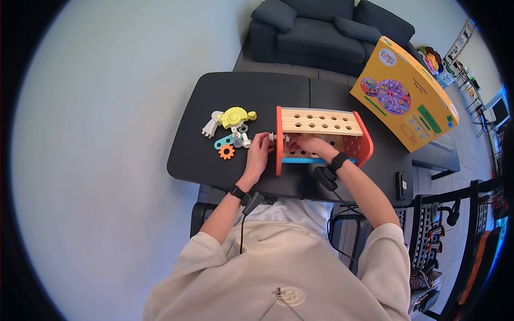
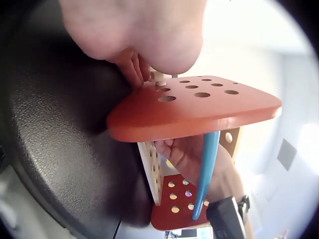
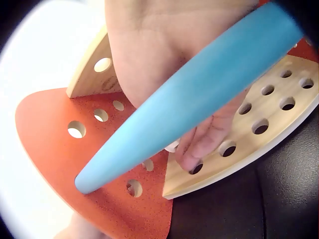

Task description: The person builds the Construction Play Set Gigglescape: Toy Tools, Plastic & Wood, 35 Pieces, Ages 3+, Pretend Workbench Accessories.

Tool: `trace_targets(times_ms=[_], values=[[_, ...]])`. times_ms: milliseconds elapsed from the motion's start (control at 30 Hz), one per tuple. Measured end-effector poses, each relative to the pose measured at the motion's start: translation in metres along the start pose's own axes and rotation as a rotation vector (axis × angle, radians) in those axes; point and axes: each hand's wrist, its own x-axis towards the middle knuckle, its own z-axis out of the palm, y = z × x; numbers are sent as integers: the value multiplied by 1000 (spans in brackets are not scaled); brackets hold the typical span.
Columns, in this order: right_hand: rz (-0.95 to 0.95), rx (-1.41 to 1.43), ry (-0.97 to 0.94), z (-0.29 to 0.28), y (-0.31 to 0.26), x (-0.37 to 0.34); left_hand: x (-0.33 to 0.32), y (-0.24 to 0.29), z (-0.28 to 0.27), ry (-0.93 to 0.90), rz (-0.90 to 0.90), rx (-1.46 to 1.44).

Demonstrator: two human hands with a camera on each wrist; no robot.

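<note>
A toy bench with red-orange end panels (image 1: 279,152), pierced wooden boards (image 1: 316,128) and a blue rod (image 1: 300,160) stands on the table. Outside its left panel, my left hand (image 1: 258,155) pinches a white bolt-like piece (image 1: 272,137) against a hole; the left wrist view shows this white piece (image 2: 159,78) at the panel's face. My right hand (image 1: 311,144) reaches inside the bench, its fingers at a white piece (image 1: 287,138) on the panel's inner side. In the right wrist view the blue rod (image 3: 189,99) crosses in front of the right hand (image 3: 154,55), partly hiding the white piece (image 3: 172,146).
Left of the bench lie a yellow toy part (image 1: 234,116), a grey-white claw-like part (image 1: 211,125), a teal strip (image 1: 223,142), an orange gear (image 1: 226,152) and several grey and white pieces. A large yellow box (image 1: 404,93) stands at the right; a black object (image 1: 400,186) lies near the right edge.
</note>
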Motion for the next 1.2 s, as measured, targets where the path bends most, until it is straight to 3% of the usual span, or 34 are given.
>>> trace_targets(times_ms=[300,367,467,700,900,1033,1200], values=[[-49,113,-27,-1,5,4,13,1,-7,-49,-74,17],[-43,-99,-96,-3,7,8,13,0,-8,-62,-90,12],[-66,-155,-65,-1,8,3,9,4,-9,-92,-108,21],[-66,-103,-52,6,6,-11,-2,10,-20,-189,-144,40],[-159,-103,-56,14,9,-9,-13,20,-27,-159,-19,57],[-240,-78,-71,17,20,0,-5,11,-31,-118,-118,-50],[-237,-116,-67,16,20,0,-6,18,-28,-149,-215,234]])
